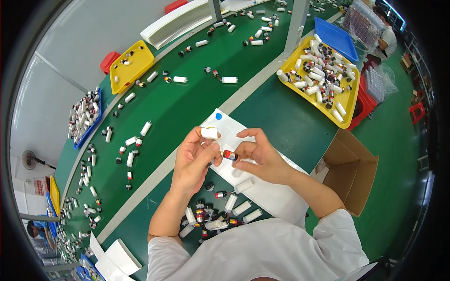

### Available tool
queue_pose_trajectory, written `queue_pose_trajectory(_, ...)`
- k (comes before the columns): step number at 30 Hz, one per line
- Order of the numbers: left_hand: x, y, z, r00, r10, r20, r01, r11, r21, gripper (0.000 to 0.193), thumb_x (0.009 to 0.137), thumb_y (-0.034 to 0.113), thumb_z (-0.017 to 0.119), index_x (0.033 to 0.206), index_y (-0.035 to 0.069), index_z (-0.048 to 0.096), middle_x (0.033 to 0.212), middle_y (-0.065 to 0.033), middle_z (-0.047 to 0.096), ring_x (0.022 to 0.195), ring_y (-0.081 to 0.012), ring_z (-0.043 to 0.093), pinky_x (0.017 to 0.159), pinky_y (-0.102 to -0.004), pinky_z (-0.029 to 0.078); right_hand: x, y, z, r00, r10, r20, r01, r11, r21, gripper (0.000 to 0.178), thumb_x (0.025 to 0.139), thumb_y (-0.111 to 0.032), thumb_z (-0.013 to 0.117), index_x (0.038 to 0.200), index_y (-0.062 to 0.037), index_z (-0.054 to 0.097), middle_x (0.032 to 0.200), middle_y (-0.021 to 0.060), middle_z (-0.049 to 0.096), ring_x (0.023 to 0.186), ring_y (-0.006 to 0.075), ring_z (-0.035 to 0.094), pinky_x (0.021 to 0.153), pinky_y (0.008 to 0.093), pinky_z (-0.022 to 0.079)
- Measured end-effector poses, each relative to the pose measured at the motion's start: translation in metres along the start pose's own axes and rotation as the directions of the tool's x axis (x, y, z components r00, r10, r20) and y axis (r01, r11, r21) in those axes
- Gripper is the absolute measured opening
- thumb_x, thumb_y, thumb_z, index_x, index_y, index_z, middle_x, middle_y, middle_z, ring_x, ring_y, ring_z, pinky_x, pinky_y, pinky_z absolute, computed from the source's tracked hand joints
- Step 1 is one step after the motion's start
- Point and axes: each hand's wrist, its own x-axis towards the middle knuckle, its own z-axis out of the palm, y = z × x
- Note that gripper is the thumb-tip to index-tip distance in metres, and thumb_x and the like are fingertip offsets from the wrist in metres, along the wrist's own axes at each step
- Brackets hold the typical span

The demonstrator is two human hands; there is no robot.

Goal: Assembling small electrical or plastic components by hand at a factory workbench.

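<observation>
My left hand [191, 161] is closed on a short white plastic tube [209, 133], held upright over the bench. Close to its right, a small red-and-black cylinder [229, 155] with a silvery band sits at the fingertips of my right hand [258, 153]. The thumb and middle fingers of that hand pinch it, while its index finger stretches out toward the white tube. Beneath both hands lies a white board [276, 175] with a blue round spot [219, 116]. Nearer my body is a loose pile of white tubes [242, 208] and dark-capped red cylinders [200, 217].
A green conveyor belt [187, 105] strewn with tubes and cylinders runs beyond a pale rail. At right stand a heaped yellow tray [344, 119], a blue tray [335, 37] and an open cardboard box [356, 175]. Another person [386, 40] sits far right; a metal post [296, 28] rises ahead.
</observation>
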Motion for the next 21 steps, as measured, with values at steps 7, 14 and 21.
queue_pose_trajectory(7, -0.004, -0.024, 0.006, 0.829, 0.426, 0.362, -0.480, 0.209, 0.852, 0.030, 0.069, -0.005, 0.079, 0.095, -0.004, 0.065, 0.109, -0.0126, 0.059, 0.085, -0.0212, 0.058, 0.070, -0.0298, 0.047, -0.007, -0.026, -0.007, 0.990, 0.003, -0.143, 0.070, 0.863, 0.501, 0.046, 0.092, 0.001, 0.063, 0.127, -0.0045, 0.032, 0.096, 0.0103, 0.059, 0.086, 0.0157, 0.060, 0.077, 0.0322, 0.053)
queue_pose_trajectory(14, -0.003, -0.018, 0.007, 0.734, 0.478, 0.481, -0.520, -0.059, 0.852, 0.021, 0.073, -0.004, 0.076, 0.092, -0.003, 0.067, 0.094, -0.0134, 0.067, 0.074, -0.0249, 0.063, 0.067, -0.0306, 0.049, -0.014, -0.022, 0.018, 0.906, -0.332, -0.262, 0.198, 0.881, -0.431, 0.046, 0.088, -0.002, 0.067, 0.125, 0.0002, 0.040, 0.106, 0.0141, 0.064, 0.096, 0.0288, 0.066, 0.079, 0.0362, 0.053)
queue_pose_trajectory(21, -0.007, -0.015, -0.008, 0.957, 0.162, 0.241, -0.289, 0.472, 0.833, 0.022, 0.085, 0.000, 0.069, 0.106, -0.008, 0.066, 0.089, -0.0109, 0.067, 0.075, -0.0154, 0.065, 0.067, -0.0276, 0.047, -0.009, -0.018, 0.012, 0.890, -0.418, -0.180, 0.216, 0.736, -0.641, 0.055, 0.083, 0.000, 0.073, 0.126, -0.0016, 0.038, 0.101, 0.0108, 0.070, 0.096, 0.0285, 0.067, 0.088, 0.0368, 0.050)
